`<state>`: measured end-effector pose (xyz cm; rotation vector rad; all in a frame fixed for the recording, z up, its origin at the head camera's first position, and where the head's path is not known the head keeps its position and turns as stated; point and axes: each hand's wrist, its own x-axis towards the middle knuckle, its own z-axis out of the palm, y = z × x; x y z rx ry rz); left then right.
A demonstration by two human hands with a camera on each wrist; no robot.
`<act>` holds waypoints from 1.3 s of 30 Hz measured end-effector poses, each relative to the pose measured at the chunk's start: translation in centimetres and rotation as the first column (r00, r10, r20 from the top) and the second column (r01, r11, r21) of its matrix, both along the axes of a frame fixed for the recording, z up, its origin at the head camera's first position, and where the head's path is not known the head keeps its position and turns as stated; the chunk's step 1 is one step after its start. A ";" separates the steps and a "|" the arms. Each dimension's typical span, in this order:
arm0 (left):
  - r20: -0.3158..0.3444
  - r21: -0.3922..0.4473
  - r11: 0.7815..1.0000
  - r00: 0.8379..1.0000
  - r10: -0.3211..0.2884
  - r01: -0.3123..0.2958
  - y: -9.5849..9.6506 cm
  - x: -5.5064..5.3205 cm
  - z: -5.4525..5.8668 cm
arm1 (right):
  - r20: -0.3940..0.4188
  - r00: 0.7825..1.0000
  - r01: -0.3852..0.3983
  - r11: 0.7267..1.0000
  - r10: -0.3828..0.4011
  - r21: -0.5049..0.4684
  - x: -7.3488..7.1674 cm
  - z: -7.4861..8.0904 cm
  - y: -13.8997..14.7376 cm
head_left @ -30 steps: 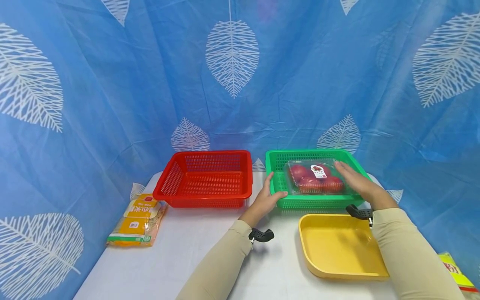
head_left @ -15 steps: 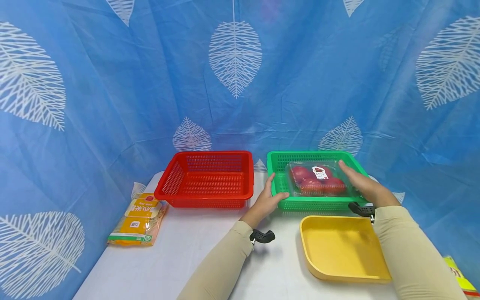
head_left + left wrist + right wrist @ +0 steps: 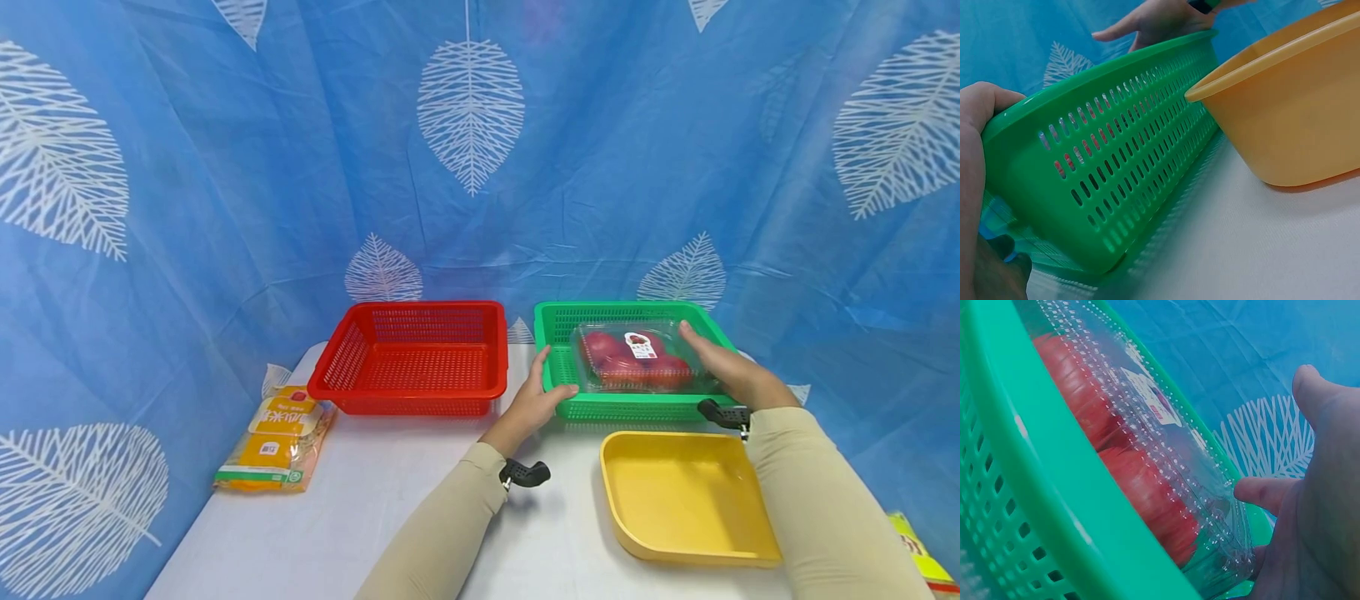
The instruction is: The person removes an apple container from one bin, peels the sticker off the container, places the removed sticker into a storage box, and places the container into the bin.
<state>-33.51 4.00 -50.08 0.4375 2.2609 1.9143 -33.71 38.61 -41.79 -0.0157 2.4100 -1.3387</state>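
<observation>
In the head view a clear plastic clamshell of round red fruit [image 3: 636, 367], with a white label [image 3: 1150, 400], sits inside the green basket [image 3: 551, 367]. My left hand [image 3: 531, 400] holds the basket's near left corner. In the left wrist view one digit lies on the rim and other fingertips curl low beside the left wall. My right hand [image 3: 726, 367] is at the clamshell's right end, fingers loosely spread. One fingertip [image 3: 1247, 487] overlaps the clear lid in the right wrist view, while another digit points up, away from it.
A red basket [image 3: 330, 375] stands left of the green one. A yellow tray [image 3: 682, 492] lies in front, beneath the right forearm. A yellow-orange food bag [image 3: 273, 442] rests at the table's left edge, and part of another yellow package [image 3: 918, 550] shows at lower right. Blue leaf-print curtain [image 3: 480, 233] hangs behind.
My right hand has shifted slightly right from its place over the clamshell's edge. The left hand, basket and clamshell keep nearly the same places, apart from a small shift of the whole view.
</observation>
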 end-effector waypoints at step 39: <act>0.000 -0.014 1.000 1.000 0.023 -0.023 0.1 0.4 0.1 | 0.015 1.000 -0.001 0.995 0.003 -0.096 -0.3 -0.6 2.0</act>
